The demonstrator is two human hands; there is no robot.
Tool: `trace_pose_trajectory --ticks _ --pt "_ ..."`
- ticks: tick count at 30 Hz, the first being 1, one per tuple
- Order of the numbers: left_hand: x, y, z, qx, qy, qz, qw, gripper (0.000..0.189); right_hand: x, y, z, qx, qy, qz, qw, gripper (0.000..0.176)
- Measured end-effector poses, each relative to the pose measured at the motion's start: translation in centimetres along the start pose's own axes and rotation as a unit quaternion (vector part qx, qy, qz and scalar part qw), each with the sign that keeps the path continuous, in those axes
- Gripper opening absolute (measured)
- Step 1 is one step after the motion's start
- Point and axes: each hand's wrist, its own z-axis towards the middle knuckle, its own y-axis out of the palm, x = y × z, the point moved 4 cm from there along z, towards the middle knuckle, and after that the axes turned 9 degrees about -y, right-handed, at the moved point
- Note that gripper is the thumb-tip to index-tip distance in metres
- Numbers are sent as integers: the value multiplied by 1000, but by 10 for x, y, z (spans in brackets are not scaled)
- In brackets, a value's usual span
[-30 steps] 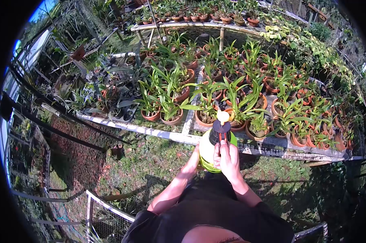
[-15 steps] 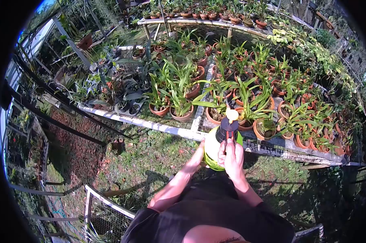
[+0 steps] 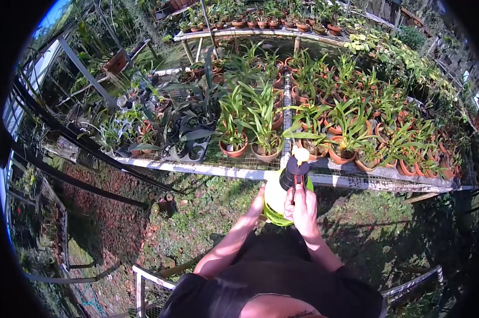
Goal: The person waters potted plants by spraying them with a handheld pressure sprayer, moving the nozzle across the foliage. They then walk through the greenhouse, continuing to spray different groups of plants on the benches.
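A yellow-green spray bottle (image 3: 275, 197) with a black top and a yellow nozzle stands upright between my hands, near the bench edge. My right hand (image 3: 303, 206) is closed round the handle below the black top. Against the bottle's left side rests my left hand (image 3: 257, 205), its fingers mostly hidden behind the bottle. The nozzle points at the potted plants; the nearest are a leafy plant in a clay pot (image 3: 233, 144) and another clay pot (image 3: 342, 150) to the right.
A mesh bench with a white edge (image 3: 197, 168) crosses the view, bearing several potted plants. Farther back is a second bench (image 3: 239, 33) with small pots. Dark curved bars (image 3: 85, 163) run along the left, and a white-framed mesh panel (image 3: 140, 289) stands at lower left.
The view has turned left, so the benches and pots appear shifted, mostly to the right near the middle. Both hands keep their places on the bottle, whose nozzle is now nearer the bench divider.
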Motion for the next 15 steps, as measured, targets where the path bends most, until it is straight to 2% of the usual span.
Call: trace_pose_trajectory --ticks 2,5,8,10,13,15 --pt "-8 -22 13 -54 -17 7 998 67 7 15 -9 25 7 4 1000 33" --pt "-24 -42 35 -133 -1 -12 991 71 11 33 -23 53 -53 -7 997 35" --pt "-24 -54 39 -151 62 62 985 71 13 48 -33 97 -93 -65 989 36" --pt "-29 -63 37 -144 0 73 987 71 14 57 -41 103 -89 -34 990 36" --pt "-39 -75 34 -126 -40 82 988 71 16 69 -50 101 -103 -72 987 36" --pt "-47 -85 30 -118 -50 81 988 69 20 77 -54 106 -78 -59 990 36"
